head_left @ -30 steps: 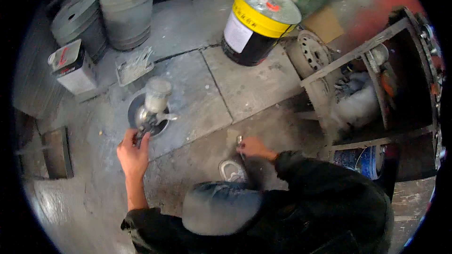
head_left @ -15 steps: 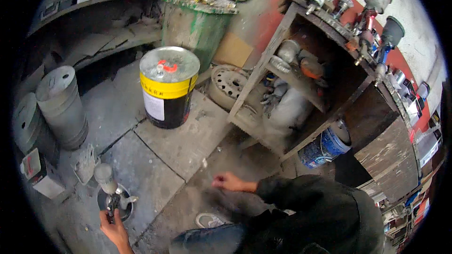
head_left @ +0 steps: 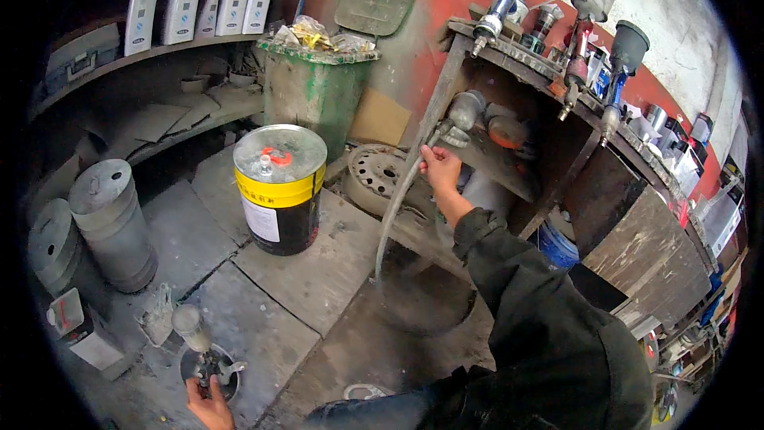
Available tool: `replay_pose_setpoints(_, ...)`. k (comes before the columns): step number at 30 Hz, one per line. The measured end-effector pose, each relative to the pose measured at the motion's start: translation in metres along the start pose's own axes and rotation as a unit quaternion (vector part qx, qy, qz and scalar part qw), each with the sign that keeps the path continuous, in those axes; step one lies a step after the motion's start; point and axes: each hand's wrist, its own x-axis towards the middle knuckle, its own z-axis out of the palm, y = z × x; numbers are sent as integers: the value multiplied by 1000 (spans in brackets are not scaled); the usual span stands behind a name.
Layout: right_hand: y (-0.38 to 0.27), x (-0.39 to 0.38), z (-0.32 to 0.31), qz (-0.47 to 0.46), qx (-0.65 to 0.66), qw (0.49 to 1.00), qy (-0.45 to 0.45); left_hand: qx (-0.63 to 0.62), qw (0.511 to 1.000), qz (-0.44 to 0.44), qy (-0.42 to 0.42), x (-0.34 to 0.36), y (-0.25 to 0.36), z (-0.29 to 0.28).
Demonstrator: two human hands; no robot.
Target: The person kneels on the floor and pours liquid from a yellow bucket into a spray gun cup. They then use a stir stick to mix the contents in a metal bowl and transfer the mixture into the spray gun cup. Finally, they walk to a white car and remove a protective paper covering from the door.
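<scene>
My left hand [head_left: 208, 402] grips a spray gun [head_left: 211, 366] with a whitish cup [head_left: 191, 328] on top; the gun rests in or just over a round metal bowl [head_left: 189, 358] on the floor. My right hand [head_left: 438, 166] is raised beside the wooden cabinet's front post, its fingers closed on a grey hose [head_left: 387, 231] that hangs down to the floor. The hose's upper end, apparently a metal fitting, shows just above my fingers. A yellow-and-black drum [head_left: 277, 215] with a red spout cap stands left of the hose.
Grey drums [head_left: 111, 231], a square can [head_left: 91, 342] and a tray [head_left: 153, 320] stand at left. Behind are a shelf of tins [head_left: 181, 8], a green bin [head_left: 309, 91] and a wheel rim [head_left: 374, 167]. Spray guns [head_left: 582, 48] hang on the cabinet [head_left: 637, 271] at right.
My right hand has risen from low by my shoe to cabinet height, drawing the hose up with it. My left hand stays on the spray gun. The view has swung up and right.
</scene>
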Motion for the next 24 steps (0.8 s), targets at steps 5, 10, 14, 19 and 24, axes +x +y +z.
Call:
replay_pose_setpoints(5,2,-18,28,12,-20,999,43,17,1000,3,11,4,-3,-12)
replay_pose_setpoints(10,0,-3,19,13,33,999,20,15,1000,3,25,3,4,0)
replay_pose_setpoints(14,17,0,24,34,82,995,45,-46,999,-22,4,2,-19,-1)
replay_pose_setpoints(19,20,1,16,127,121,984,20,-67,990,-116,-47,-2,-13,-4)
replay_pose_setpoints(24,17,11,6,160,110,979,-68,-91,991,-92,-25,1,-2,-4)
